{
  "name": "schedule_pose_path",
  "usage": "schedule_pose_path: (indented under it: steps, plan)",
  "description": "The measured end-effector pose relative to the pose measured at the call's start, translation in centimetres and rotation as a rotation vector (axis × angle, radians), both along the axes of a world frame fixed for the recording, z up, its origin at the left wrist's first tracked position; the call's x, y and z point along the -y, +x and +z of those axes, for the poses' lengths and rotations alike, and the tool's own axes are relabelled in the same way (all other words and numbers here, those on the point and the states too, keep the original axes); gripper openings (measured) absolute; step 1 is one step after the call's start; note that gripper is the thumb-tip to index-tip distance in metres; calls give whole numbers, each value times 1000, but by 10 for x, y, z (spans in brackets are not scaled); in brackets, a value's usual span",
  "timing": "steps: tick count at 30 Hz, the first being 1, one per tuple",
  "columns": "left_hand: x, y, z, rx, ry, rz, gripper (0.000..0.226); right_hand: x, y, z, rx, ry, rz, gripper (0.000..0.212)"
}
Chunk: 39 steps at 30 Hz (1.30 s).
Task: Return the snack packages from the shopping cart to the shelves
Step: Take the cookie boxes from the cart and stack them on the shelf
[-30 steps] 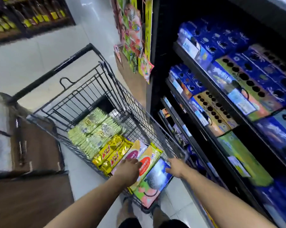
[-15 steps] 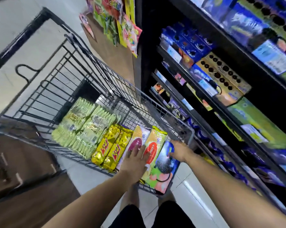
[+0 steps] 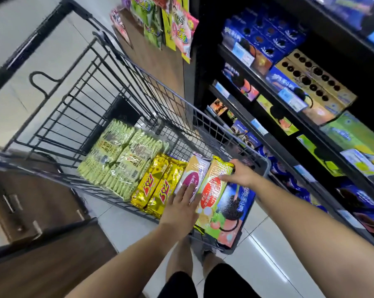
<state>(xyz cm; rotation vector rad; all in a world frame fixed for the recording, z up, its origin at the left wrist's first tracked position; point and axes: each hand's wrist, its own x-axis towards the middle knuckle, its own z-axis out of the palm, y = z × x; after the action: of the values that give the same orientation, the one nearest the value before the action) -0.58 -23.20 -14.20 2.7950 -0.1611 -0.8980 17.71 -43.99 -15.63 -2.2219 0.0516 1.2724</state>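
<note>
The black wire shopping cart (image 3: 108,87) stands beside the shelves (image 3: 311,117). In it lie pale green multi-packs (image 3: 117,160), two gold packs (image 3: 156,186), a purple-label pack (image 3: 195,168), a yellow pack with a red label (image 3: 211,196) and a blue cookie box (image 3: 235,203). My left hand (image 3: 181,205) rests flat on the lower part of the purple-label pack, fingers straight. My right hand (image 3: 239,174) grips the top end of the red-label pack, with the thumb on its face and the fingers over its edge.
Blue, tan and green cookie boxes (image 3: 306,82) fill the dark shelves on the right. Candy bags (image 3: 177,24) hang on the shelf end above the cart's far side. A wooden cabinet (image 3: 31,201) stands to the left. My legs are on the tiled floor behind the cart.
My right hand has moved from the cart's right rim onto the top end of the red-label pack. My left hand stays on the purple-label pack. The view has tilted closer to the cart.
</note>
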Motion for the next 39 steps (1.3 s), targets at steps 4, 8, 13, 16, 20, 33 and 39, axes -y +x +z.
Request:
schedule_pose_path:
  steps: [4,8,13,16,20,33,39]
  plan:
    - [11,-5,-4,27,29,16,67,20,-1,-11,-71,-57,113,131]
    - [29,-2,-9,51,-1,-30,71,44,-16,-39,-64,-238,452,126]
    - [44,-4,-18,-13,102,-84,79,43,-14,-33,9,-219,456,98]
    - [45,-3,-14,-47,119,-85,77,48,-11,-22,7,-194,429,116]
    - [46,6,4,-80,93,-84,64,59,-13,6,-47,-33,283,81]
    - [105,90,131,-114,-711,381,89,115,-18,169,151,247,162,62]
    - [133,94,178,-40,-929,437,52,136,-20,209,299,277,58,66]
